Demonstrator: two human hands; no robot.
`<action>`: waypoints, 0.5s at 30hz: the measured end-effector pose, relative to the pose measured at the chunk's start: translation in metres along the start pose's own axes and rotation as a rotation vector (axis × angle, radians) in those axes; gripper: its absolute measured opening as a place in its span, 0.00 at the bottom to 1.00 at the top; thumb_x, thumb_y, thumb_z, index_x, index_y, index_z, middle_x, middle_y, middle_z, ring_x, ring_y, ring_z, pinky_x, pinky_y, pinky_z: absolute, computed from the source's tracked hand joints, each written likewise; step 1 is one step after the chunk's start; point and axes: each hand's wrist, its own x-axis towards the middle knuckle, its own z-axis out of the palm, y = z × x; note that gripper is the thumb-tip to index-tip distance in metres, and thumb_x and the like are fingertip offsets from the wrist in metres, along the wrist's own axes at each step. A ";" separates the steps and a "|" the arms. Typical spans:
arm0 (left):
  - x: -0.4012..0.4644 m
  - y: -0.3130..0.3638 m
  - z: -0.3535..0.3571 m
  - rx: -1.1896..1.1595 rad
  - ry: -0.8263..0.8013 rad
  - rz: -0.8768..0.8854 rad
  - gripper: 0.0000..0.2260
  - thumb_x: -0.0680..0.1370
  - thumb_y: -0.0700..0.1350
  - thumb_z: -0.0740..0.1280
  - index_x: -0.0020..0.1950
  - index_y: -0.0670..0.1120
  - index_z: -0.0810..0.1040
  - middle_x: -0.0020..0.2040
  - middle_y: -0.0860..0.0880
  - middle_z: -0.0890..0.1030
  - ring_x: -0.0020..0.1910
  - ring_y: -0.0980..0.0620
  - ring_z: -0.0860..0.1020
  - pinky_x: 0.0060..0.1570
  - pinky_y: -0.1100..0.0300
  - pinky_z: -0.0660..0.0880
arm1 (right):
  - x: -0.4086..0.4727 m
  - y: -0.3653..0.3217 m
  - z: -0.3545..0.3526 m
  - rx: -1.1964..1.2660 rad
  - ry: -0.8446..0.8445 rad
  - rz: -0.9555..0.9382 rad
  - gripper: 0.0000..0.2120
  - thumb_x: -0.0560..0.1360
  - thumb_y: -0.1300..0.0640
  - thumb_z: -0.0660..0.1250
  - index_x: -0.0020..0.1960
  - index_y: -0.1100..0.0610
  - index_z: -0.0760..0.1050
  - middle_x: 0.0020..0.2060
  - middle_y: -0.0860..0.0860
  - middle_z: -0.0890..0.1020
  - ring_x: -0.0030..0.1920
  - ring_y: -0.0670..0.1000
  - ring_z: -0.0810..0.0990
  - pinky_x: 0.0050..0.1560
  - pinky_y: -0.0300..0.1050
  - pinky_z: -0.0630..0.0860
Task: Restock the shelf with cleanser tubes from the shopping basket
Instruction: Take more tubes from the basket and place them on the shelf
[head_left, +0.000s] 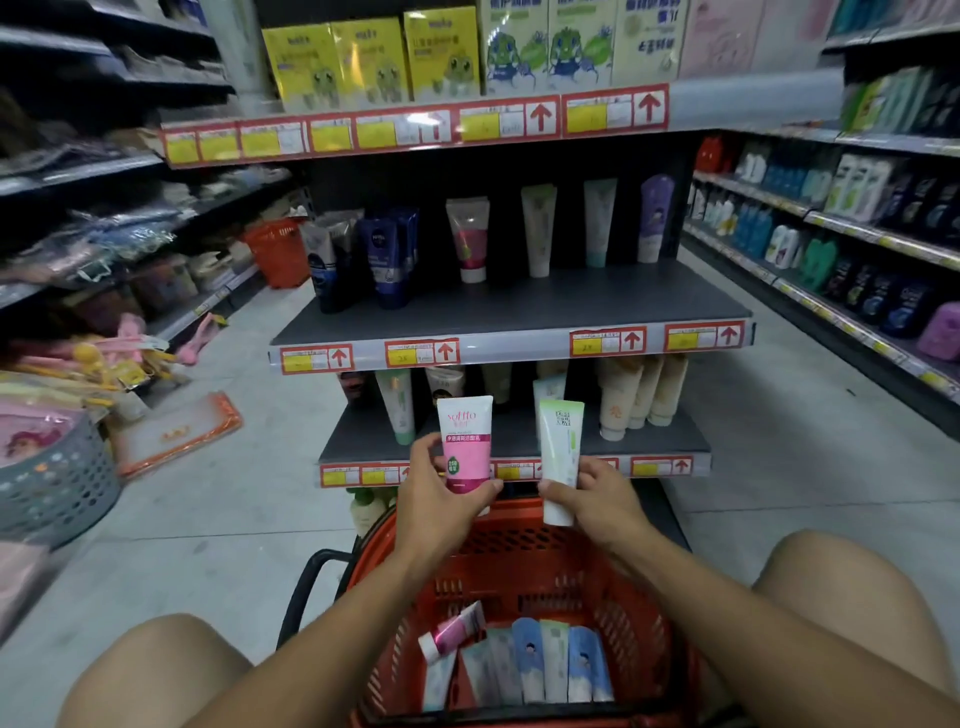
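My left hand (439, 501) grips a pink and white cleanser tube (465, 441), held upright with its cap down. A white and green cleanser tube (560, 457) stands upright in the grip of my right hand (597, 501). Both tubes are raised above the far rim of the orange shopping basket (654, 618), in front of the lower shelf. Several more tubes (524, 660), pink, blue and green, lie on the basket's bottom. The middle shelf (519, 306) carries a row of upright tubes at its back, among them a matching pink tube (469, 239) and a white and green one (538, 228).
The lower shelf (514, 441) holds several cream and green tubes. Aisle shelving full of bottles runs along the right (831, 249). Goods, a grey perforated basket (57, 483) and a second orange basket (278, 249) crowd the left aisle floor. My bare knees flank the shopping basket.
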 end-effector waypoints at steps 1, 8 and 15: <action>0.001 0.004 -0.001 0.006 0.005 0.009 0.39 0.68 0.52 0.83 0.73 0.52 0.67 0.54 0.60 0.76 0.48 0.66 0.78 0.38 0.74 0.74 | 0.001 -0.003 -0.001 -0.006 0.001 -0.023 0.20 0.72 0.63 0.77 0.61 0.59 0.75 0.54 0.53 0.85 0.51 0.49 0.85 0.44 0.39 0.82; 0.016 0.024 -0.002 0.061 0.083 0.072 0.34 0.69 0.53 0.83 0.69 0.54 0.69 0.53 0.58 0.78 0.49 0.63 0.77 0.45 0.68 0.74 | 0.008 -0.031 -0.007 -0.112 0.048 -0.191 0.20 0.72 0.61 0.78 0.61 0.53 0.76 0.49 0.45 0.85 0.47 0.42 0.85 0.43 0.35 0.81; 0.048 0.046 0.002 0.070 0.123 0.110 0.34 0.68 0.56 0.82 0.68 0.54 0.69 0.52 0.59 0.78 0.49 0.63 0.78 0.44 0.68 0.74 | 0.037 -0.060 -0.010 -0.263 0.091 -0.328 0.20 0.71 0.56 0.79 0.61 0.50 0.77 0.51 0.46 0.86 0.49 0.43 0.85 0.49 0.43 0.84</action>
